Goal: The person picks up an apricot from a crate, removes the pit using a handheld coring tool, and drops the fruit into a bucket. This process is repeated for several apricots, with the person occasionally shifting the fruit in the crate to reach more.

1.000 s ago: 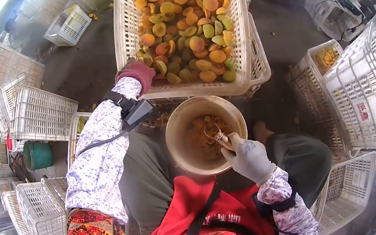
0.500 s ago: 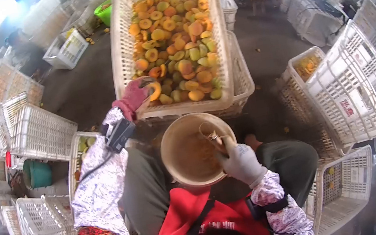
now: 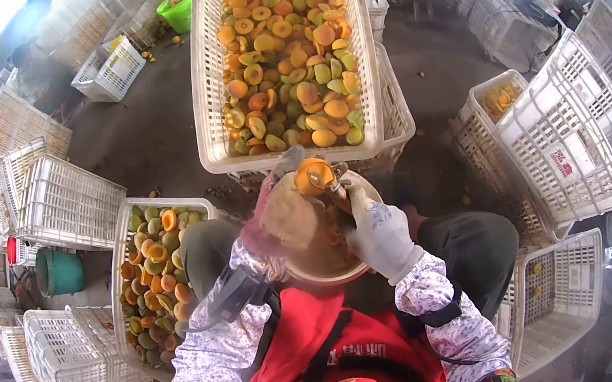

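Observation:
My left hand [image 3: 266,217], in a pink glove with grey fingertips, is closed on an orange apricot half [image 3: 313,175] above a round bucket [image 3: 316,280] between my knees. The glove is smeared by motion. In a white glove, my right hand [image 3: 384,230] grips a small hand tool with a metal loop [image 3: 338,188], its working end against the fruit. Its handle is mostly hidden by my fingers. Scraps lie inside the bucket. Just beyond stands a white slatted crate [image 3: 205,87] holding many apricot halves [image 3: 285,58].
At my left knee is another crate [image 3: 119,292] of apricot halves. Stacked white crates stand on the left [image 3: 68,204] and right [image 3: 568,149]. A green bucket [image 3: 59,270] sits at the left, and a bright green tub [image 3: 177,11] farther back.
My left hand has come back from the big crate's near edge to above the bucket, carrying the apricot half. My right hand has risen slightly, and the tool now meets the fruit.

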`<state>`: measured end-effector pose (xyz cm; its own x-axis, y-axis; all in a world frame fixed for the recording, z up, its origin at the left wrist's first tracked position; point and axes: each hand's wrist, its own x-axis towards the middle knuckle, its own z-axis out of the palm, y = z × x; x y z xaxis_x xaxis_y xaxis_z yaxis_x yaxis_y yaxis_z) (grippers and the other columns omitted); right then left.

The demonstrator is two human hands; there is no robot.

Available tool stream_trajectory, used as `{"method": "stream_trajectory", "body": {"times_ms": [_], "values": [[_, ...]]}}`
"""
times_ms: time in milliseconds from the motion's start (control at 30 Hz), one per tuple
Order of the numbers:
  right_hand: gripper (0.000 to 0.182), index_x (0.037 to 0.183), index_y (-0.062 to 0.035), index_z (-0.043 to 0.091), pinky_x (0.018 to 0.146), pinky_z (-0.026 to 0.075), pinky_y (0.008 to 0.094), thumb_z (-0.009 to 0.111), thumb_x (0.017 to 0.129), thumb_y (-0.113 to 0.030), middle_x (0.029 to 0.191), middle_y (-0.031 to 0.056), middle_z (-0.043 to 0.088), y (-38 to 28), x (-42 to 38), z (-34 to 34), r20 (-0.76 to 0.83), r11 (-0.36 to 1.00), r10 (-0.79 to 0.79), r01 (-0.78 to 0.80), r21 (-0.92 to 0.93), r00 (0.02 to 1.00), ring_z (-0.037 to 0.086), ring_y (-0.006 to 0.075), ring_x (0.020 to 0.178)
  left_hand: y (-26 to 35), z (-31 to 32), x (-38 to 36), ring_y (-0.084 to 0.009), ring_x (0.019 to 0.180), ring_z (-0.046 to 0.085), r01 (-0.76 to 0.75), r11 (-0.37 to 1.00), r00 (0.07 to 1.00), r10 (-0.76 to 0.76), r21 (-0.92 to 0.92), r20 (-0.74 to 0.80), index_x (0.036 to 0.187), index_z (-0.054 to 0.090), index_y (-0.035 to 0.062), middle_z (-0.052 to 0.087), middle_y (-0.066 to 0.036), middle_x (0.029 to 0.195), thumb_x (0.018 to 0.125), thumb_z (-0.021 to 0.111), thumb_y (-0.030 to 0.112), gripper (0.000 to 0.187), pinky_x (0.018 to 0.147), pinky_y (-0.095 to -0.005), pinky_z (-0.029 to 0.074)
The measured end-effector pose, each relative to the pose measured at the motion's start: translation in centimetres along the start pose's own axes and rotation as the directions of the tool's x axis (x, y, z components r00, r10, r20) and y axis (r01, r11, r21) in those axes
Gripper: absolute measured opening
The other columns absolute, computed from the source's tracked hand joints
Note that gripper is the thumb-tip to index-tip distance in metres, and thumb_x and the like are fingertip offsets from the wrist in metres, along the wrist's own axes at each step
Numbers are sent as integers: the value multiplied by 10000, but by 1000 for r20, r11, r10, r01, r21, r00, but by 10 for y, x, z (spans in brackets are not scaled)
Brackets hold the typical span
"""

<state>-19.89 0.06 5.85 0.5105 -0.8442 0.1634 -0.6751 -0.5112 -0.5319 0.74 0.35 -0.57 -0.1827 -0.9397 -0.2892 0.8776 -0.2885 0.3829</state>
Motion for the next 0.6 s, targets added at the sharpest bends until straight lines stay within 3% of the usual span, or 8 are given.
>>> {"method": "stream_trajectory", "body": {"times_ms": [200, 300, 333, 400, 433, 533, 600], "values": [[359, 1085, -47, 511, 592, 508, 423, 607, 826, -276, 778, 137, 667, 5, -1, 3, 114, 996, 84, -79, -48, 990, 664, 321, 693, -7, -16, 11, -244, 955, 610, 129, 987, 976, -110, -95, 187, 1280, 442, 54, 606, -113, 1092, 901, 522, 216, 420, 866, -382, 504], [357, 1068, -47, 511, 587, 509, 423, 610, 817, -280, 775, 135, 667, -2, 3, 2, 125, 993, 116, -111, -43, 985, 663, 320, 694, -10, -29, 13, -255, 974, 617, 304, 928, 913, -220, -214, 343, 1225, 500, 30, 620, -124, 1104, 907, 497, 168, 347, 897, -396, 499], [356, 1061, -47, 511, 583, 509, 422, 611, 814, -283, 763, 133, 666, -3, 3, 2, 126, 993, 117, -113, -38, 985, 663, 320, 687, -10, -9, 10, -255, 974, 617, 308, 926, 914, -223, -219, 339, 1225, 500, 30, 620, -124, 1104, 907, 497, 168, 347, 897, -396, 499], [351, 1052, -48, 511, 582, 508, 426, 611, 814, -286, 748, 133, 663, 5, 1, 8, 122, 992, 126, -124, -20, 985, 661, 324, 679, -12, 27, 7, -259, 994, 604, -60, 991, 970, 28, 124, 243, 1194, 527, 47, 621, -116, 1110, 914, 491, 244, 344, 920, -390, 473], [346, 1042, -49, 511, 582, 508, 429, 610, 814, -289, 732, 132, 661, 8, 1, 12, 111, 992, 125, -126, -2, 986, 660, 328, 671, -13, 27, 5, -261, 992, 603, -115, 977, 972, 73, 180, 223, 1193, 528, 47, 620, -117, 1109, 919, 479, 256, 348, 917, -388, 474], [325, 1014, -51, 505, 581, 507, 442, 602, 819, -293, 716, 137, 659, 12, 1, 19, 50, 992, 123, -123, -4, 991, 658, 335, 655, -17, 21, 5, -268, 988, 602, -36, 998, 970, 22, 54, 240, 1192, 529, 47, 619, -123, 1108, 936, 441, 291, 364, 907, -381, 478], [320, 1020, -54, 505, 583, 506, 452, 594, 828, -293, 721, 141, 660, 12, 2, 21, 78, 986, 159, -155, -54, 984, 655, 343, 652, -16, 16, 4, -273, 986, 601, 93, 992, 950, -61, -89, 305, 1191, 531, 48, 617, -126, 1107, 947, 416, 315, 380, 900, -376, 481]]}}
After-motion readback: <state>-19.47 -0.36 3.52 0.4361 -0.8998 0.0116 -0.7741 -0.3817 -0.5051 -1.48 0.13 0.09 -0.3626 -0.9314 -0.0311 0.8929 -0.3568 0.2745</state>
